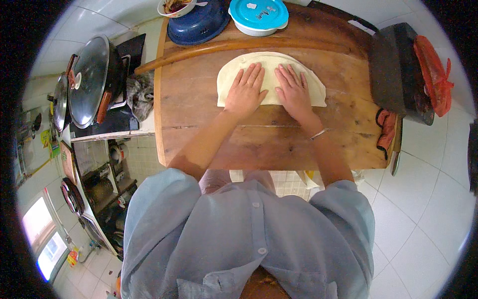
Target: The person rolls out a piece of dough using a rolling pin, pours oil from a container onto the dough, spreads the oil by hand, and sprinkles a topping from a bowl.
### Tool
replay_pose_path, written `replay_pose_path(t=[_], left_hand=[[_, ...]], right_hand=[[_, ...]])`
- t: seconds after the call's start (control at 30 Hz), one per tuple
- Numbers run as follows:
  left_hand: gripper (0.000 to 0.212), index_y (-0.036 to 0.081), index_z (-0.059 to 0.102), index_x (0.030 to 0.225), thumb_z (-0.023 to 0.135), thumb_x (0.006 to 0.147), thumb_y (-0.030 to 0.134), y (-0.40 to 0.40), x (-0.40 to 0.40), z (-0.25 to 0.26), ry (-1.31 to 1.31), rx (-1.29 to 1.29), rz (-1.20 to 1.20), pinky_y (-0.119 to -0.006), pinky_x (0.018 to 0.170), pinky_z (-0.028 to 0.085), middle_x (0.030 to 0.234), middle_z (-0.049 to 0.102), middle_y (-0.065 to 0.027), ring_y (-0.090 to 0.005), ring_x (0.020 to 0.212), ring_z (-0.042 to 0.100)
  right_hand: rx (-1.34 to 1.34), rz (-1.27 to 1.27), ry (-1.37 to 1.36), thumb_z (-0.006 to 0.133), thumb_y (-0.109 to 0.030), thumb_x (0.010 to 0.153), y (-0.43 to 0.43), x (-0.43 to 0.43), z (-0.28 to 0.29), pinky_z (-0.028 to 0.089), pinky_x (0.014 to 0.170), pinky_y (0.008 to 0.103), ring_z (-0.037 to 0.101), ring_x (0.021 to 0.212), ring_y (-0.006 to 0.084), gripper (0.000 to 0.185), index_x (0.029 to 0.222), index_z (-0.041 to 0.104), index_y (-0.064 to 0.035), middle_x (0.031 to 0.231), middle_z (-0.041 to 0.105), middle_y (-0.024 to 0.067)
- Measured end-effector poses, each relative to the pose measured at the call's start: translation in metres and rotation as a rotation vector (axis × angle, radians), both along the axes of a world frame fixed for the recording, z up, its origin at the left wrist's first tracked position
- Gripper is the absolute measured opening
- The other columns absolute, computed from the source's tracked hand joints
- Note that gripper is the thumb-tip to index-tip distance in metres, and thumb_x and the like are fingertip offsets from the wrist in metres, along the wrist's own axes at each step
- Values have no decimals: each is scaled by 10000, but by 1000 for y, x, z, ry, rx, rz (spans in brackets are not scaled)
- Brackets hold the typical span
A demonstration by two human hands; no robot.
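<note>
A half-round sheet of pale dough [270,67] lies on the wooden board [239,145], its straight side towards me. On its left part my left hand [244,91] rests palm down, fingers extended and pointing away. My right hand [295,91], with a bracelet at the wrist, lies flat on the right part of the same dough. A strip of dough shows between the two hands. Neither hand is closed around anything. Behind the dough, a long wooden rolling pin [239,46] stretches across the board and past its left edge.
A bowl with dark contents [175,8] stands on an upturned blue basin [198,22]. Beside it is a white container with a blue lid [258,15]. A lidded wok [89,82] stands left; a knife [396,160] is beside the board's right edge, near a red cloth [386,129].
</note>
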State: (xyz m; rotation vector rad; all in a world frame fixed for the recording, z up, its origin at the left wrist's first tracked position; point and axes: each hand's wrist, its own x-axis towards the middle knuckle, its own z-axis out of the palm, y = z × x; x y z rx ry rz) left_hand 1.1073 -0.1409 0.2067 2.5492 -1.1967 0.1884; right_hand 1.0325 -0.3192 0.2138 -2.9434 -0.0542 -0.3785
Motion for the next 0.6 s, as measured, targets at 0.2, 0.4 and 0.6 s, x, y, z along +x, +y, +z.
replay_pose_path(t=[0.2, 0.4, 0.6], left_hand=[[205, 94, 646, 991, 653, 804, 180, 18, 44, 23, 20, -204, 85, -469, 847, 431, 1102, 602, -87, -297, 985, 552], [164, 103, 634, 935, 665, 785, 160, 16, 53, 19, 108, -251, 105, -436, 801, 442, 1013, 603, -83, -304, 941, 557], [112, 102, 630, 900, 652, 793, 125, 30, 44, 30, 107, -239, -2, -429, 768, 430, 943, 626, -84, -301, 922, 560]], right_hand=[[168, -135, -113, 619, -141, 838, -38, 37, 12, 480, 826, 459, 575, 1007, 333, 237, 1066, 633, -82, 1098, 621, 102], [122, -196, -80, 636, -152, 817, -38, 46, 11, 444, 835, 492, 569, 971, 319, 138, 944, 596, -116, 970, 605, 83], [121, -23, -41, 651, -157, 808, -39, 9, 48, 394, 801, 457, 562, 906, 283, 124, 887, 556, -148, 875, 593, 51]])
